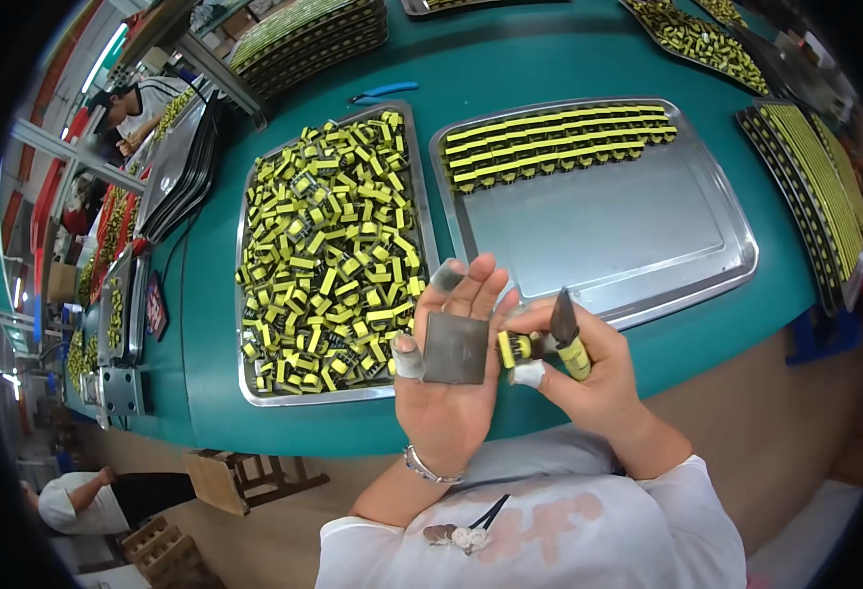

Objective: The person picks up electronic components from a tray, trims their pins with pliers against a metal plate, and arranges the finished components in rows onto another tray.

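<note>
My left hand (443,417) lies palm up with its fingers stretched out, and a square grey metal block (456,349) rests on the palm beside the thumb. Whitish wraps cover the thumb tip and one fingertip. Close by on the right, my right hand (603,378) pinches a small yellow-and-black wound coil component (516,348) between its wrapped thumb and fingers. The same hand also holds a tool with a dark pointed tip and a yellow-banded handle (575,359), point upward. I cannot make out its exact kind. The component sits just beside the block's right edge.
A metal tray (304,399) heaped with loose components stands at left. Another tray (608,245) holds several neat rows at its far side. Blue-handled pliers (387,89) lie behind. Stacked filled trays (804,187) stand at right and far left. A co-worker (142,108) sits beyond.
</note>
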